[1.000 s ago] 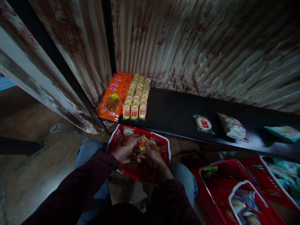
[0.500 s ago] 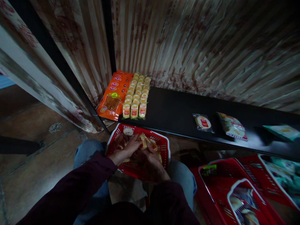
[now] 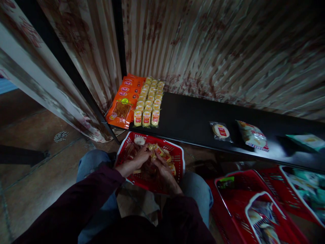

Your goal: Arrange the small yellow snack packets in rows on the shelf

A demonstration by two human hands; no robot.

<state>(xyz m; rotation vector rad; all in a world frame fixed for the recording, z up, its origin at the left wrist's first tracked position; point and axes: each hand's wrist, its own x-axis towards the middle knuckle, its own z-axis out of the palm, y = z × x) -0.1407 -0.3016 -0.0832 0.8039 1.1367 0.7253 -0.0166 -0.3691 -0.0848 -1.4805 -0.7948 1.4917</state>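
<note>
A red basket (image 3: pixel 179 159) with a white rim sits between my knees, holding several small wrapped snacks. Inside it, my left hand (image 3: pixel 140 157) and my right hand (image 3: pixel 164 169) meet, both with closed fingers around a small yellow packet (image 3: pixel 153 154). More yellow packets (image 3: pixel 166 156) lie beside my right hand, and a round white item (image 3: pixel 139 141) is at the basket's far side. On the black shelf (image 3: pixel 184 113) beyond, yellow wrapped cakes (image 3: pixel 146 118) stand in three rows, next to orange snack bags (image 3: pixel 122 110) at the shelf's left end.
Farther right on the shelf lie a round packaged item (image 3: pixel 220 131), a white-and-red bag (image 3: pixel 252 136) and a green packet (image 3: pixel 308 142). Red baskets (image 3: pixel 236 200) holding bags stand on the floor at the right. A black post (image 3: pixel 118 37) and a striped curtain (image 3: pixel 203 51) are behind.
My hands have shifted slightly within the basket and stay together around a yellow packet. More of the yellow packets beside my right hand now shows. The view has moved slightly.
</note>
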